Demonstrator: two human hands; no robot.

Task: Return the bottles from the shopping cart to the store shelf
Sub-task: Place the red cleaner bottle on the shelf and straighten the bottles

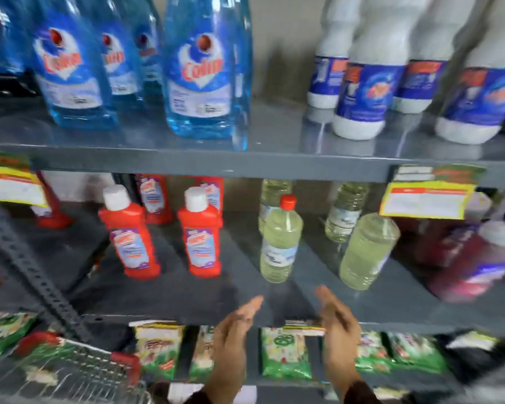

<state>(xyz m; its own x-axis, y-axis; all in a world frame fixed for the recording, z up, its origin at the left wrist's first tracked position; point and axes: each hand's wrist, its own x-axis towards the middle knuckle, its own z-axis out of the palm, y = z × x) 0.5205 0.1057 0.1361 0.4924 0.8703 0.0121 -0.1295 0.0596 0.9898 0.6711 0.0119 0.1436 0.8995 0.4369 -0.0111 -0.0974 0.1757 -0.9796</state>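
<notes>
A clear bottle of pale yellow liquid with a red cap (280,240) stands upright on the grey middle shelf (187,295). Just below it my left hand (233,336) and my right hand (337,330) are held out, palms facing each other, fingers straight, both empty and apart from the bottle. A second pale yellow bottle (368,252) stands to its right, and two more stand behind. Two red bottles with white caps (200,234) stand to the left. The wire shopping cart (79,371) with red corners is at the lower left; I cannot see bottles in it.
The top shelf holds blue glass-cleaner bottles (200,68) and white bottles with blue labels (368,83). Yellow price tags (426,196) hang from the shelf edge. Green packets (285,357) fill the bottom shelf. A dark red jug (478,258) sits at the right.
</notes>
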